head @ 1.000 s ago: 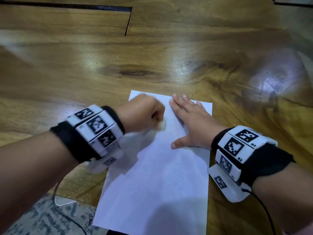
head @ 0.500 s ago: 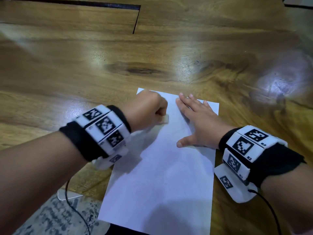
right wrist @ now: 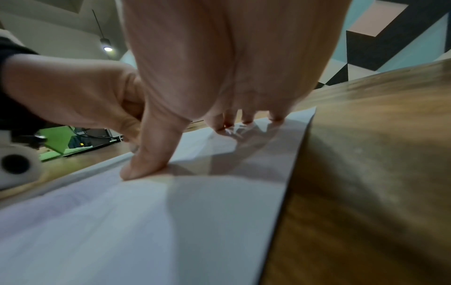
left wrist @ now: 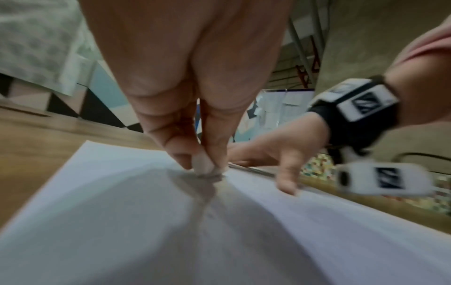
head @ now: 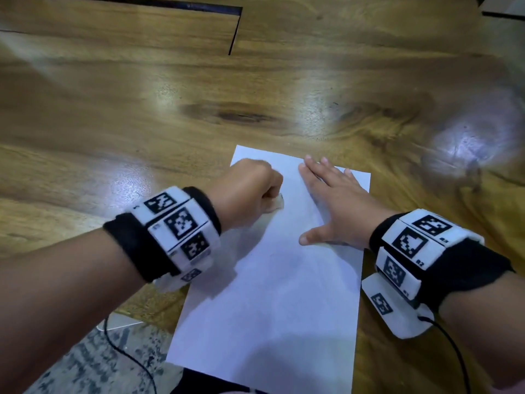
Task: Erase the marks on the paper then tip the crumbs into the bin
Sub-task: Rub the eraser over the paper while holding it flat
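1. Fingers [left wrist: 178,138] of the left hand [head: 247,191] were curled tight into a fist, and their grip pinched a small pale eraser [left wrist: 203,164] between thumb and fingertips; the eraser's lower end touched the paper [head: 272,294] near its far left part.
2. From the head view only a sliver of the eraser [head: 277,204] showed below the knuckles; the rest was buried in the fist.
3. Marks on the paper were too faint and blurred to make out in any view, and I could not tell whether crumbs lay on it.
4. The paper lay flat on the wooden table [head: 142,132], its near edge cut off at the bottom of the head view.
5. The left forearm came in from the lower left, wrist raised above the sheet and the fist pointing down at it.
6. The right hand [head: 332,206] held nothing: its fingers were straight and spread, pressed flat on the paper's far right part, thumb [right wrist: 149,160] splayed toward the left hand.
7. The right fingertips [right wrist: 219,123] rested near the sheet's far edge, partly hidden under the palm in the right wrist view.
8. The right forearm entered from the lower right, wrist low just beside the paper's right edge.
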A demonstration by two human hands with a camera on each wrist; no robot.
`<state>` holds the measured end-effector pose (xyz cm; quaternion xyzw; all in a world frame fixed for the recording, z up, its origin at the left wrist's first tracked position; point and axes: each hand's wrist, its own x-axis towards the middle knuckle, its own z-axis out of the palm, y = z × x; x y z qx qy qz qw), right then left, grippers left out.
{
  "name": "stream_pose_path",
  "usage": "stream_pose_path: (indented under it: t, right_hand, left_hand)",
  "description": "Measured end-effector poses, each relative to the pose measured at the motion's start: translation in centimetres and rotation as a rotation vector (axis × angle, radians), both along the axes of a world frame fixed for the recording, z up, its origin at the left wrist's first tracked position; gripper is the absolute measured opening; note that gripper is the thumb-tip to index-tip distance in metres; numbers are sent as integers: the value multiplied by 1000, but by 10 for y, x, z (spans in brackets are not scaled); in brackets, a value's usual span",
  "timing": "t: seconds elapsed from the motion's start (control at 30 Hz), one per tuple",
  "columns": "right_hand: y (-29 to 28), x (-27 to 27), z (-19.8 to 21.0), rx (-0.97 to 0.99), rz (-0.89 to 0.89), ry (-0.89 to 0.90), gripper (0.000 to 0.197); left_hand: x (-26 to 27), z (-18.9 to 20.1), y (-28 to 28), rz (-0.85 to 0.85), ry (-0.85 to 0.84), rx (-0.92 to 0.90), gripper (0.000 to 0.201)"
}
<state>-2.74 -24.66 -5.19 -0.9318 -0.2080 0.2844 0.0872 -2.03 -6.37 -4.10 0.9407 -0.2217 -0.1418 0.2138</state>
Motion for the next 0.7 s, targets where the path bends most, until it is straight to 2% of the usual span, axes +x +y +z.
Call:
stream_pose_path:
  t: [0.1, 0.2, 0.27, 0.37, 0.5, 0.6, 0.7]
  right_hand:
    - [-2, 1, 0, 3, -4, 1, 121]
    - [-2, 1, -1, 2, 0, 4, 120]
    - [-1, 0, -1, -2, 3, 4, 120]
    - [-1, 0, -1, -8, 3, -4, 121]
    - [-1, 0, -1, 3, -3, 1, 122]
    - [-1, 1, -1, 5, -4, -1, 122]
    - [-1, 1, -1, -8, 5, -2, 122]
  left_hand:
    - [-35, -2, 15, -149, 80, -30, 22]
    - [-50, -1, 24, -189, 224, 20, 13]
    - [-38, 2, 19, -135, 167, 16, 7]
    - [-3, 9, 5, 23, 30, -20, 9]
    - [21, 5, -13, 94, -3, -6, 4]
    - [2, 2, -10, 2, 54, -8, 13]
    - [-26, 5, 5, -179, 250, 36, 10]
